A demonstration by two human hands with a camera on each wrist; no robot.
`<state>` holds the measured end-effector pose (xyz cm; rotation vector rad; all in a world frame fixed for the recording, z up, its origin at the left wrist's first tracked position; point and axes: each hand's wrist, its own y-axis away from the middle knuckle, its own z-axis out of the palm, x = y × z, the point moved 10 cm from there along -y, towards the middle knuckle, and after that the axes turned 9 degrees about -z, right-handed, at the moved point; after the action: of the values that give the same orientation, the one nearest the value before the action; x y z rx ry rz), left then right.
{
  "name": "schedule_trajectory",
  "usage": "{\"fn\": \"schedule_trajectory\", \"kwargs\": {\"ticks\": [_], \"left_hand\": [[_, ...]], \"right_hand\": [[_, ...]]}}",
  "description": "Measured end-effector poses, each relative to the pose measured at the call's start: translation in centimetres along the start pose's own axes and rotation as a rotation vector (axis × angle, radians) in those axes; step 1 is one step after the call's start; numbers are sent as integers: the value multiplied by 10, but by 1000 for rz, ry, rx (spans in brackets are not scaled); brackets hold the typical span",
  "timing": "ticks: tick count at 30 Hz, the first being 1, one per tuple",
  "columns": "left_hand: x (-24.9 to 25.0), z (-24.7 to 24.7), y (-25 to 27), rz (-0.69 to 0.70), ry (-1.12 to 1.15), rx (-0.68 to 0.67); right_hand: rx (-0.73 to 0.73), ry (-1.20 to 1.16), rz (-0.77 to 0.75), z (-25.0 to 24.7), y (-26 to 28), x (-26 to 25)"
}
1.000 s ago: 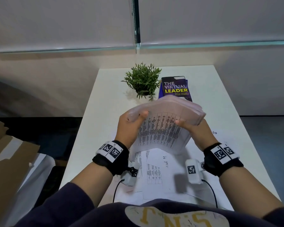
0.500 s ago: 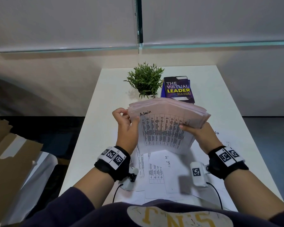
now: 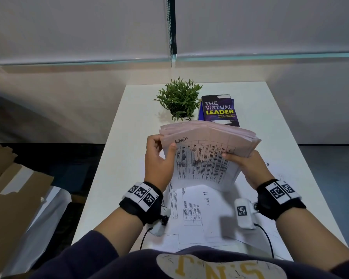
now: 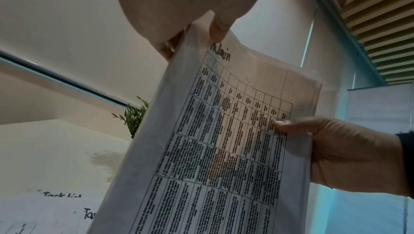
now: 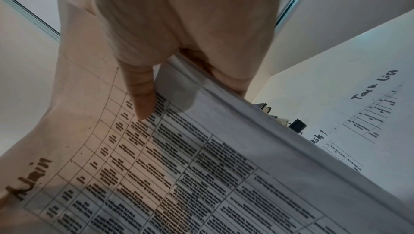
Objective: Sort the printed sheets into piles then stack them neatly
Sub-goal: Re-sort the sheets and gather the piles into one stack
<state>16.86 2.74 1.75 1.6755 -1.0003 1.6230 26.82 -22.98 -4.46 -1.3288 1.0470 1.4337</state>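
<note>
A thick sheaf of printed sheets (image 3: 206,158) stands nearly upright above the white table (image 3: 119,162), its front page a dense table headed "Admin" in handwriting. My left hand (image 3: 159,156) pinches the top left corner, thumb on the front page. My right hand (image 3: 242,162) grips the right edge, thumb pressed on the print (image 5: 143,103), fingers behind. In the left wrist view the sheaf (image 4: 224,140) fills the middle with the right hand (image 4: 336,154) at its edge. Loose printed sheets (image 3: 197,214) lie flat on the table under my wrists, some headed "Task List" (image 5: 376,85).
A small green potted plant (image 3: 179,99) and a dark book titled "The Virtual Leader" (image 3: 219,110) stand at the back middle of the table. Brown cardboard (image 3: 10,198) sits off the table's left side. A wall with blinds runs behind.
The sheaf has been tipped up from a bent, forward-leaning hold to nearly upright. My left hand shifted from the top edge to pinching the top left corner.
</note>
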Motion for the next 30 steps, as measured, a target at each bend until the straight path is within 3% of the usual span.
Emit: {"fn": "schedule_trajectory", "kwargs": {"ticks": [7, 11, 13, 15, 20, 24, 30], "left_hand": [[25, -6, -1, 133, -33, 67], [9, 2, -2, -42, 139, -27], [-4, 13, 1, -136, 93, -98], [-3, 18, 2, -129, 11, -104], [11, 5, -2, -92, 106, -70], [1, 15, -3, -167, 54, -181], [9, 11, -11, -183, 120, -118]], "right_hand": [[-1, -13, 3, -1, 0, 2], [-19, -22, 14, 0, 2, 4], [-34, -12, 21, 3, 2, 4], [-51, 14, 11, 7, 1, 1], [-125, 10, -61, 13, 5, -28], [-138, -13, -80, 13, 7, -36], [-34, 10, -21, -1, -1, -6]]}}
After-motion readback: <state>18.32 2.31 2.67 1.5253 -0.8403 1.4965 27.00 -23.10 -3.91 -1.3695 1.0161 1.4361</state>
